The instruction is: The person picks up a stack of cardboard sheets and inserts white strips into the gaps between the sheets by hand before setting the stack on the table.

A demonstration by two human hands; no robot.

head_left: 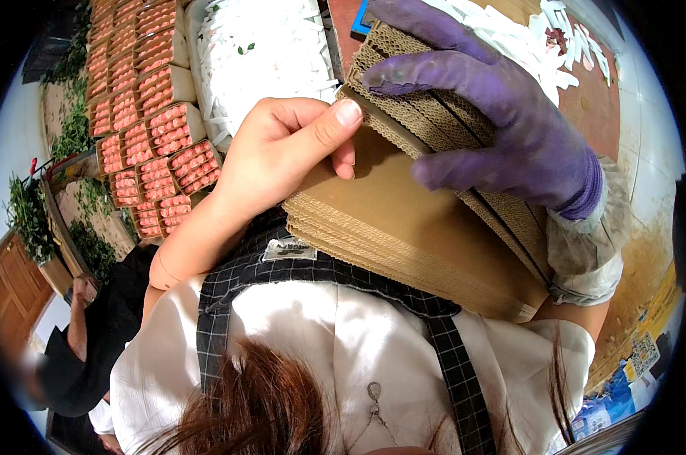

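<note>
A thick bundle of flat brown cardboard sheets (404, 205) leans against my apron, with layered corrugated edges showing along its near and far sides. A dark gap runs between layers on the right. My left hand (278, 152), bare, pinches the bundle's upper left corner, its thumb on the edge and other fingers curled; some fingertips are hidden. My right hand (502, 106), in a purple glove and a sheer sleeve cover, is closed over the upper corrugated edge, fingers across the far side and thumb on the near side.
Several cardboard boxes (157, 91) of pink, rolled flower heads stand at the far left. Beside them, a large white bin (210, 76) holds white strips. More white strips (570, 45) lie on a reddish table (597, 114). At the left, another person (93, 341) in black sits near leafy plants.
</note>
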